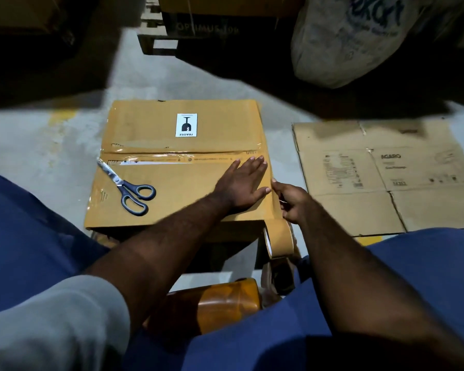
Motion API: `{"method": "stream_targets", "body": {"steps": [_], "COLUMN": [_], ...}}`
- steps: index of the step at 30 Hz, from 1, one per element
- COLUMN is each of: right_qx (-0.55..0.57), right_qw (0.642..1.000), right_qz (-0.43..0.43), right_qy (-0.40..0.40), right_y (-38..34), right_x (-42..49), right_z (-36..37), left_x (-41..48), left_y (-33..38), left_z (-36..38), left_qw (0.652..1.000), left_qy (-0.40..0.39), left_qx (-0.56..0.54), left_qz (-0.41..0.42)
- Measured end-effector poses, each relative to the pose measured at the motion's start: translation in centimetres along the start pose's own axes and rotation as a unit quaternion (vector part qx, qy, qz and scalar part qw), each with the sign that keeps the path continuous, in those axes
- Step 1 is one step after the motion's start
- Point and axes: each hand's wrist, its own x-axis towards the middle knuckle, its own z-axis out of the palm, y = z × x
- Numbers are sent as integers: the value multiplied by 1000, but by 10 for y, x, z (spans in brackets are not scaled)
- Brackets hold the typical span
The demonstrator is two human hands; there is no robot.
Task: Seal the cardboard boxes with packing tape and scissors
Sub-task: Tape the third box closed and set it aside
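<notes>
Cardboard box [177, 167]: on floor | left hand [243, 183]: flat, palm down on lid's right part | right hand [292, 202]: pinching brown tape at box's right edge | tape roll [279, 241]: hanging below it | scissors [126, 187]: on lid, left, untouched

Dim, uneven light from above; deep shadows across the far background, blurred wide-angle edges, soft overall focus.
</notes>
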Motion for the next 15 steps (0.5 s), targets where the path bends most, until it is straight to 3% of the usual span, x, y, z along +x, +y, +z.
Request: {"method": "stream_targets", "body": {"steps": [15], "right_qx": [21], "right_qw": [999], "right_qz": [30], "right_qy": [26], "right_y": [9], "right_x": [18], "right_z": [1], "left_x": [-2], "left_y": [2], "left_z": [4], "left_qw": [1000], "left_qy": [12], "left_qx": [22], "left_qz": [13]}}
